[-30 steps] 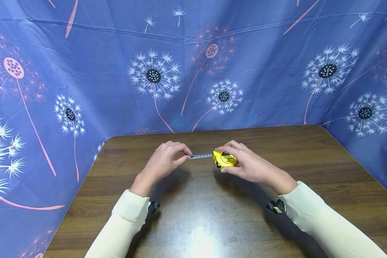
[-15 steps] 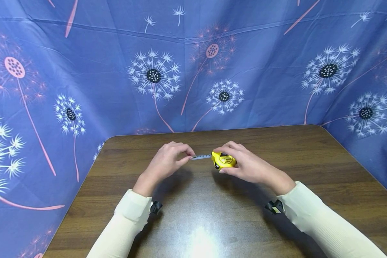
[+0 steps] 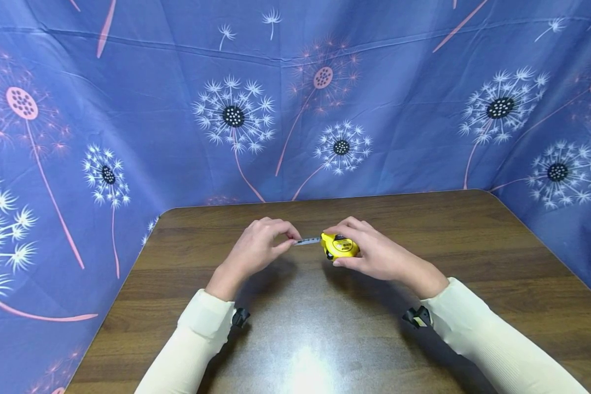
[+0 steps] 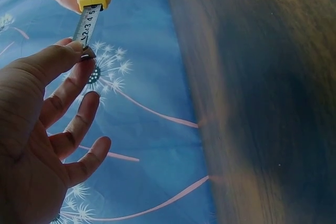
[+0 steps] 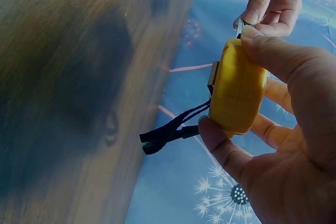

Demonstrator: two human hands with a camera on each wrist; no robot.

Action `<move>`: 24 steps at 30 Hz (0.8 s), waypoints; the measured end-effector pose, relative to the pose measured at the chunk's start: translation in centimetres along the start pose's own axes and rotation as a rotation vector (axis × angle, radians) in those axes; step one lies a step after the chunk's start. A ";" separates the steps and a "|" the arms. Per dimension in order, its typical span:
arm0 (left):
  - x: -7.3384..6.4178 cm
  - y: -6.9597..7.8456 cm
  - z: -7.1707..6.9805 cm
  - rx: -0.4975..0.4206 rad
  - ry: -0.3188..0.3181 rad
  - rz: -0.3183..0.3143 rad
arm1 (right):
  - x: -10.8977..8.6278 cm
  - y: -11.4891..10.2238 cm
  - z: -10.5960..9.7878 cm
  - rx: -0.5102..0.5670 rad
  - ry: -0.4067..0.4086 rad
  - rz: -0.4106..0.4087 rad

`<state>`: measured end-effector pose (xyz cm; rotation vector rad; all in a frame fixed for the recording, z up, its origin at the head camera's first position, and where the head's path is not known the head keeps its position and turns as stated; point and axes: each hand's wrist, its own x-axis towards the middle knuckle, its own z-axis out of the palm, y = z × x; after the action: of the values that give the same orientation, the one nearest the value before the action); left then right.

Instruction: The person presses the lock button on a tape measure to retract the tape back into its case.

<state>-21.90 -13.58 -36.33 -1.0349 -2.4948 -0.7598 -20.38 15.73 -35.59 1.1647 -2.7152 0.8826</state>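
Note:
A yellow tape measure [image 3: 343, 246] is held up over the table by my right hand [image 3: 374, 249], its case gripped between thumb and fingers. A short length of printed blade [image 3: 309, 241] reaches out of the case toward the left. My left hand [image 3: 258, 246] pinches the metal end hook [image 4: 87, 54] between thumb and index finger; its other fingers are loosely bent. Low numbers show on the blade in the left wrist view. From the case [image 5: 239, 90] hangs a black wrist strap [image 5: 176, 129] in the right wrist view.
The brown wood-grain table [image 3: 295, 306] spreads beneath both hands, its far edge against a blue cloth [image 3: 177, 109] printed with dandelions. A bright glare spot lies on the near part of the tabletop. Black bands [image 3: 239, 317] sit at both wrists.
The stretch of blade between the hands has grown shorter. My left hand has shifted slightly right and the right hand with the tape measure slightly left.

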 end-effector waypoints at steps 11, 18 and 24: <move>-0.1 0.2 0.2 0.022 0.008 -0.009 | 0.2 0.0 0.3 -0.003 -0.004 0.005; -0.2 0.2 0.2 0.048 0.004 -0.016 | 0.3 0.0 0.3 -0.010 -0.011 0.016; -0.3 0.1 0.2 0.058 0.004 -0.003 | 0.4 0.0 0.5 -0.017 -0.010 0.010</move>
<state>-21.69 -13.56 -36.59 -1.0088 -2.5001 -0.6854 -20.58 15.28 -35.90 1.1567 -2.7327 0.8559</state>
